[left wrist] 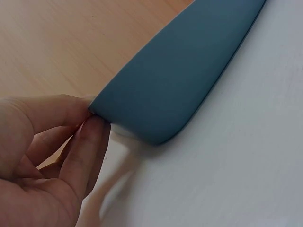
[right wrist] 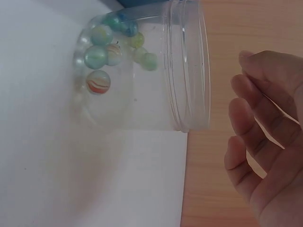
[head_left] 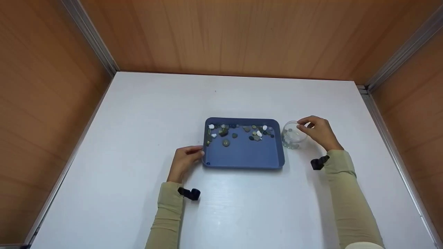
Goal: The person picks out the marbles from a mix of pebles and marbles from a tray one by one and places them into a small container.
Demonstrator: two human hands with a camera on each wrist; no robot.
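A blue rectangular tray (head_left: 247, 155) lies on the table with several dark, greenish and white pebbles, mostly along its far side. My left hand (head_left: 187, 157) pinches the tray's left rim between thumb and fingers, as the left wrist view shows at the tray wall (left wrist: 161, 80). Just right of the tray stands a clear plastic jar (head_left: 289, 141), lidless at the top. Inside it are several glass marbles (right wrist: 98, 82), greenish, bluish and one with a red swirl. My right hand (head_left: 320, 132) hovers at the jar's mouth, fingers loosely bent, with nothing showing between them.
The white table (head_left: 138, 121) is bounded by wood-grain panels (head_left: 221, 38) at the back and both sides, with metal strips at the corners. A pale rounded object (head_left: 364, 245) shows at the bottom right edge, by the right sleeve.
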